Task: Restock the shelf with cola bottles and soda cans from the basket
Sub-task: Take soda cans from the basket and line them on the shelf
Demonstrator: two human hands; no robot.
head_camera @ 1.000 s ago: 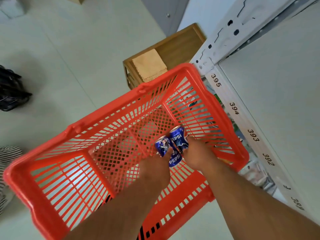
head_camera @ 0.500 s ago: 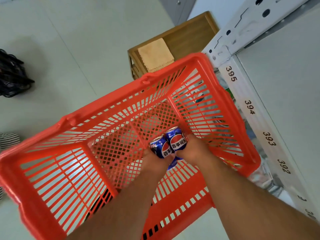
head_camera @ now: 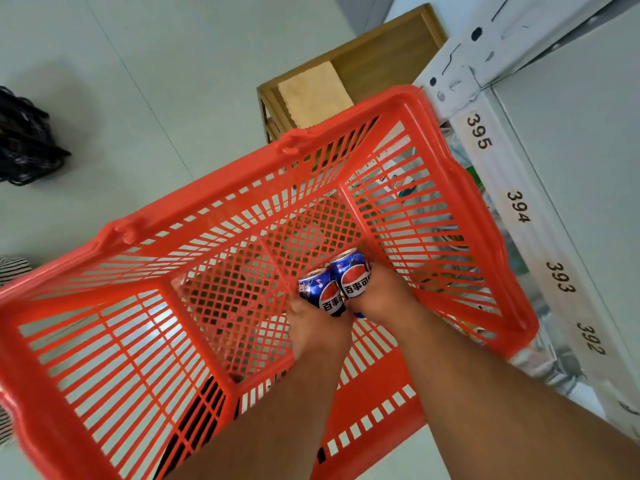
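Down in the middle of the frame, both hands are reaching into the red basket (head_camera: 194, 216). The left hand (head_camera: 317, 330) is gripping one blue soda can (head_camera: 320, 289), its fingers curling round it, and the right hand (head_camera: 384, 296) is gripping a second blue can (head_camera: 351, 271) just beside the first, the two touching. The white shelf (head_camera: 568, 140), numbered 392 to 395 along its edge, is running down the right side. A wooden crate (head_camera: 388, 53) holding a tan cloth (head_camera: 311, 91) is sitting at upper centre.
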